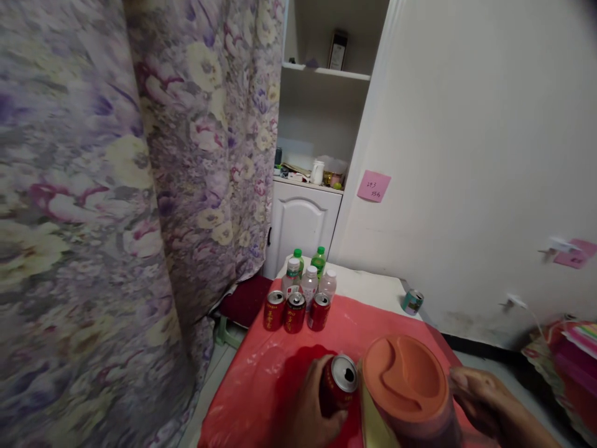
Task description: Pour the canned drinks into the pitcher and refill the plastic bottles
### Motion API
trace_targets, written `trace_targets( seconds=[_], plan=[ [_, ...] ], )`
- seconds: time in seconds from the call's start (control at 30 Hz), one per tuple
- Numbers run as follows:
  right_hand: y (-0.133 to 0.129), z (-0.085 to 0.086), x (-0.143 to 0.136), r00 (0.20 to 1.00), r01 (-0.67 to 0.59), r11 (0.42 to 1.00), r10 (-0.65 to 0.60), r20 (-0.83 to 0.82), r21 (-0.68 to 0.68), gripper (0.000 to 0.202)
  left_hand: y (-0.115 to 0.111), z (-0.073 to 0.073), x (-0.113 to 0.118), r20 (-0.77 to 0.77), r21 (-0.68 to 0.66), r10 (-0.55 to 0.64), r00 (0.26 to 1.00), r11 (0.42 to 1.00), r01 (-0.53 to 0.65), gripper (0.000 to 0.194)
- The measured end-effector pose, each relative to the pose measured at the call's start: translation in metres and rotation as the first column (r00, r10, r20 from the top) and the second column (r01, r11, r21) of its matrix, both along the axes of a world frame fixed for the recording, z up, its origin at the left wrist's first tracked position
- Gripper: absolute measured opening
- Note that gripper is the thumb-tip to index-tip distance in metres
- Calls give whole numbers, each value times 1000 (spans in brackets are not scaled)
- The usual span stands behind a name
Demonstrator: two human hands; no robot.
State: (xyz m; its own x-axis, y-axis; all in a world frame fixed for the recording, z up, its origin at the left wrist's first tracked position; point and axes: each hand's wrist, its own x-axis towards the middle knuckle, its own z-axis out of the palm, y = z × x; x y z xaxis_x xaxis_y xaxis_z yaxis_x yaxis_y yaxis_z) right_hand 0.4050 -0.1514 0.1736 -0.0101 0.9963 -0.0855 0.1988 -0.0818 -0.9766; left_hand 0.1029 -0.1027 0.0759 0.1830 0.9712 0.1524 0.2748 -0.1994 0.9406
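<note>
My left hand (pixel 313 398) is wrapped around a dark red drink can (pixel 336 387), its opened top facing up. To the can's right stands a round container with an orange lid (pixel 405 378), which has a curved recess moulded into it. A yellowish panel (pixel 375 418) shows between the can and the container. My right hand (pixel 485 398) is at the container's right side, fingers stretched out and holding nothing; whether they touch its wall I cannot tell. Farther back, a row of three red cans (pixel 295 313) stands upright in front of several plastic bottles (pixel 310 283), two with green caps.
A red cover (pixel 261 367) lies over most of the table. A teal can (pixel 413 302) sits at the far right corner. Floral curtains (pixel 205 155) hang on the left, beside a white cabinet (pixel 305 214). A dark red stool seat (pixel 245 302) is left of the table.
</note>
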Motion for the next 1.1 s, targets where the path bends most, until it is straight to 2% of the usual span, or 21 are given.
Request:
trace_targets(
  seconds=[0.07, 0.57, 0.9, 1.1],
  plan=[
    [0, 1, -2, 1000, -4, 1000, 4, 9, -6, 65, -1, 0, 0, 6, -19, -34, 999, 999, 34, 79],
    [2, 4, -10, 999, -3, 1000, 4, 42, -29, 65, -1, -4, -2, 74, -14, -36, 997, 999, 37, 80],
    [7, 3, -8, 997, -11, 1000, 13, 72, -29, 65, -1, 5, -3, 63, -49, -28, 998, 998, 31, 80],
    [5, 6, -13, 994, 45, 999, -45, 104, 6, 64, -3, 10, -3, 68, -71, -34, 997, 997, 38, 79]
  ],
)
